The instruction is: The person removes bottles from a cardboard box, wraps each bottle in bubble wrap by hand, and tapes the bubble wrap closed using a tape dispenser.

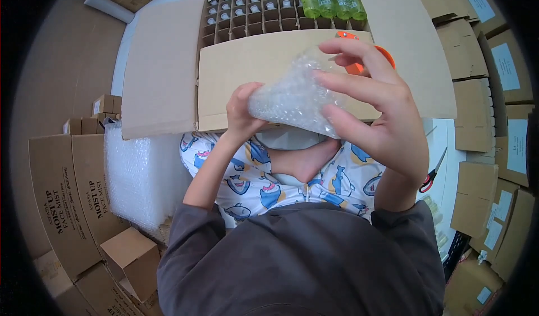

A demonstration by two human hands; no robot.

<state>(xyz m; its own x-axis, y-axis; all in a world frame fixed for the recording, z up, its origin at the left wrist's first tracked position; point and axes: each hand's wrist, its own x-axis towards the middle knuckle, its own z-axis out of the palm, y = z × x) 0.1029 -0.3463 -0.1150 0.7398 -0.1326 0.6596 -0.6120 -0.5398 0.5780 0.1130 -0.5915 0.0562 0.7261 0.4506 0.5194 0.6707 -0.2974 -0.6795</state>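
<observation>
My left hand is wrapped round the end of a crumpled, clear bubble wrap bundle, held above the carton flap. Whether something lies inside the wrap I cannot make out. My right hand is at the bundle's other side, fingers spread, with the thumb and index fingertips over its loose edge; I cannot tell whether they touch it. Partly hidden behind that hand is an orange tool, perhaps a tape dispenser, on the flap. Beyond it, several bottles of yellow-green liquid lie on top of the divided carton.
The open carton has cardboard dividers with several clear-topped bottles. A stack of bubble wrap sheets stands at left beside printed boxes. Red-handled scissors lie at right, near stacked cartons.
</observation>
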